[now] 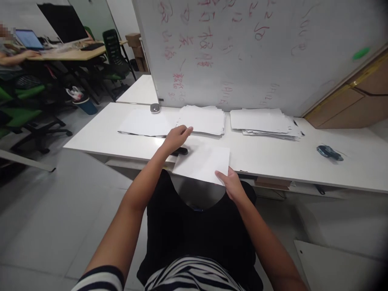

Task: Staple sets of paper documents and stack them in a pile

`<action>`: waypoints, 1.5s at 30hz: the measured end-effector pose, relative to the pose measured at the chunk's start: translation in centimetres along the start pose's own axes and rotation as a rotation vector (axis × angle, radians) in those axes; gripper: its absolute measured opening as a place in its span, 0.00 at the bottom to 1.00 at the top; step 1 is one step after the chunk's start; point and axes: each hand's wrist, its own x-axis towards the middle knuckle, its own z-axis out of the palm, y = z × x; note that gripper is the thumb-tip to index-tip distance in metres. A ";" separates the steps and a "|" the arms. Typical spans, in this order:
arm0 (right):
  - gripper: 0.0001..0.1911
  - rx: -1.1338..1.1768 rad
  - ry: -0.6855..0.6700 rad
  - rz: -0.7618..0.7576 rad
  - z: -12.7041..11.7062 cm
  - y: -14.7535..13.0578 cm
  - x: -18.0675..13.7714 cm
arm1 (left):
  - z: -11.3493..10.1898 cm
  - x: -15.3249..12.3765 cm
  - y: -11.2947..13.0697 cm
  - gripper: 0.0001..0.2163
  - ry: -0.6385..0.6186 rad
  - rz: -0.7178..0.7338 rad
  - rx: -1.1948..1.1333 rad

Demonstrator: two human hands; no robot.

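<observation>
A white sheet of paper [206, 159] hangs partly over the desk's front edge. My right hand [234, 184] grips its near right corner, thumb on top and fingers underneath. My left hand [177, 138] is over the desk beside the middle paper stack [201, 119], thumb stretched out and apart from the fingers; I see nothing held in it, though its far fingers are partly hidden. Below that wrist a black rounded tool end [182, 150] shows, resting by the sheet; the rest is covered by my arm. Further left lies another pile of paper [145, 122].
At the right is a third paper stack [260, 120], with a dark blue object [330, 152] beyond it. A small grey-and-white device [154, 108] sits at the back. The whiteboard [242, 52] rises behind the desk [100, 129]; a cardboard box [339, 105] stands right. Another person's hand [32, 53] is far left.
</observation>
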 end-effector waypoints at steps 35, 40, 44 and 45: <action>0.22 -0.199 0.270 -0.389 -4.0 -2.5 1.7 | -0.1 -5.0 -8.5 0.19 0.321 -0.177 0.123; 0.21 -0.211 0.316 -0.343 -4.8 -2.0 2.4 | -0.1 -5.1 -8.6 0.18 0.289 -0.155 0.136; 0.20 -0.217 0.326 -0.381 -4.9 -1.4 1.9 | 0.0 -5.1 -8.6 0.17 0.289 -0.116 0.195; 0.20 -0.236 0.324 -0.371 -5.0 -1.3 1.7 | 0.1 -5.1 -8.6 0.17 0.284 -0.112 0.210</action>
